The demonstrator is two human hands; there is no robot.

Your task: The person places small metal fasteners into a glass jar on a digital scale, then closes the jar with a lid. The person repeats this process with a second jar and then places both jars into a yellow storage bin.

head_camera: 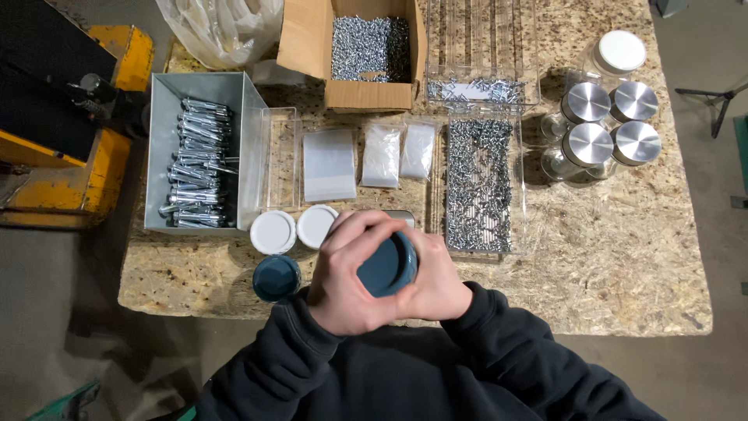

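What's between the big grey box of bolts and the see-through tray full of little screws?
In the head view, between the grey box and the screw tray lie an empty clear tray and three small plastic bags, flat on the table.

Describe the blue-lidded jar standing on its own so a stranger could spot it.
Start at the grey metal bin of bolts on the table's left. Below it sit two white lids; the blue-lidded jar stands just below those, near the table's edge, the only blue top not in hand.
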